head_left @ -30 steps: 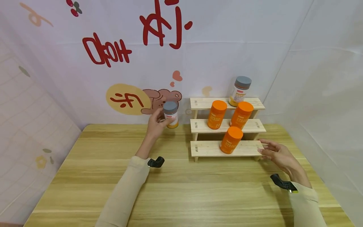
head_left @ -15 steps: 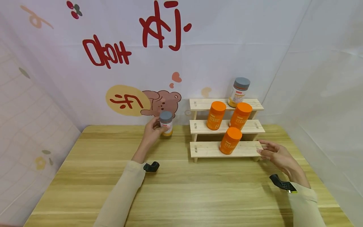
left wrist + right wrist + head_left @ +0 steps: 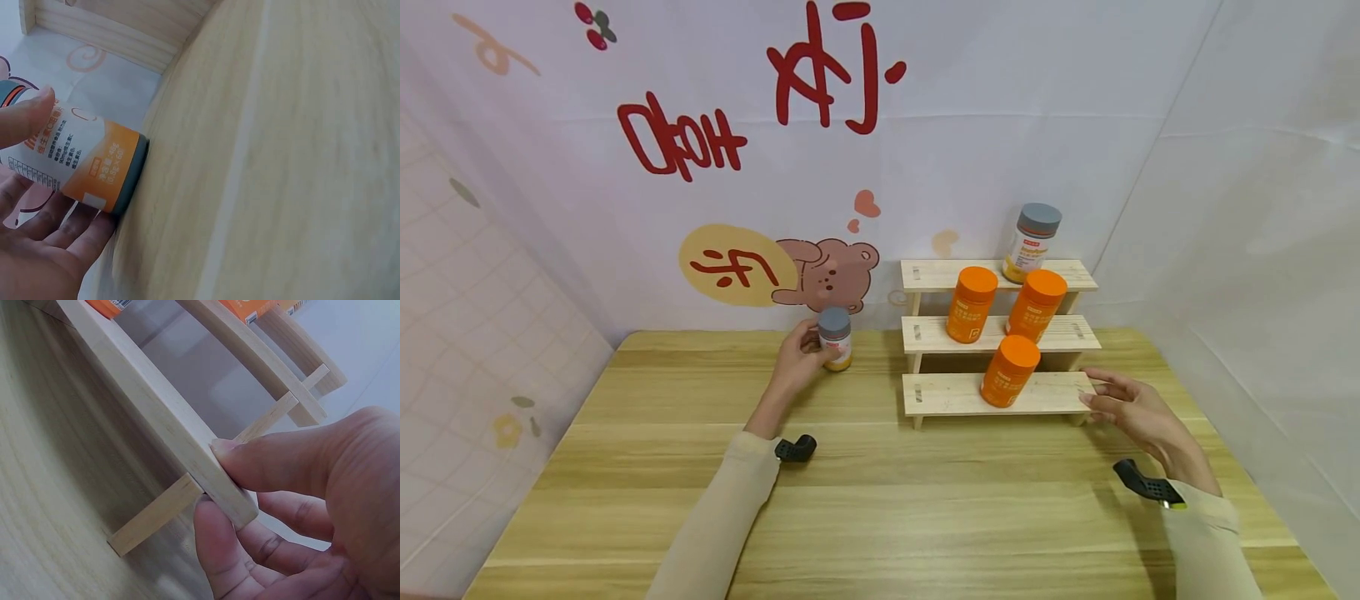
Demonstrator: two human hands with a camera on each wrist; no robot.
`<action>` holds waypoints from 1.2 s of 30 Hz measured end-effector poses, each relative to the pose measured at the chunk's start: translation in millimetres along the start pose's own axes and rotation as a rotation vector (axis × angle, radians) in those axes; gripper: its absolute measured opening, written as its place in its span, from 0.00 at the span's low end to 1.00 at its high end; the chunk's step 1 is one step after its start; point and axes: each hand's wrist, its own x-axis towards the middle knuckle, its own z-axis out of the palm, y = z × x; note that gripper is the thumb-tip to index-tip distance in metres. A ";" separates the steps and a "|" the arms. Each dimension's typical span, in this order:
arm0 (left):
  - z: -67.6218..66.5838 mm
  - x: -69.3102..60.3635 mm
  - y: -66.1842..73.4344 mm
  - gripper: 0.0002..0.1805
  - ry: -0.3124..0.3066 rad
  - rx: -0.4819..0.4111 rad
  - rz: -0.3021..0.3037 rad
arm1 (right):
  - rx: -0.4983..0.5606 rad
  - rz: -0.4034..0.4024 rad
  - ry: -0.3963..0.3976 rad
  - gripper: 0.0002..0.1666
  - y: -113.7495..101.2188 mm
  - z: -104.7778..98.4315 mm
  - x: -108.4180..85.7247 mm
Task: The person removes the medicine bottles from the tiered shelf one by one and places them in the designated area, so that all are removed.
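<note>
Near the table's back edge, left of the rack, my left hand grips a white and yellow jar with a grey lid. In the left wrist view the thumb lies across the jar and the fingers are behind it; its base is at the table surface. My right hand pinches the right end of the bottom shelf of the wooden rack. In the right wrist view the thumb is on top of the board, with fingers below and at its end.
On the three-tier rack, one orange jar stands on the bottom shelf. Two more, a left one and a right one, are on the middle shelf. Another grey-lidded jar stands on top. A printed cloth hangs behind the table.
My left hand has moved down and to the left with the grey-lidded jar, away from the rack. The right hand stays at the shelf end.
</note>
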 end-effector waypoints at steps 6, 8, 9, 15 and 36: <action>-2.6 -1.5 0.2 0.33 -0.036 0.033 -0.006 | -0.008 -0.001 0.005 0.46 -1.2 0.9 -0.2; -5.1 -1.5 0.7 0.33 -0.060 0.051 -0.011 | -0.010 0.001 0.008 0.46 -1.7 1.5 -0.5; -6.7 -1.6 1.5 0.34 -0.072 0.055 -0.012 | -0.010 -0.002 0.006 0.46 -1.9 1.8 -0.6; -19.9 -0.3 15.5 0.40 -0.143 0.074 0.001 | 0.004 -0.006 -0.003 0.46 -1.4 2.7 0.0; -30.9 7.4 62.4 0.39 -0.075 0.055 0.114 | 0.085 -0.026 -0.015 0.43 0.5 -0.4 -0.2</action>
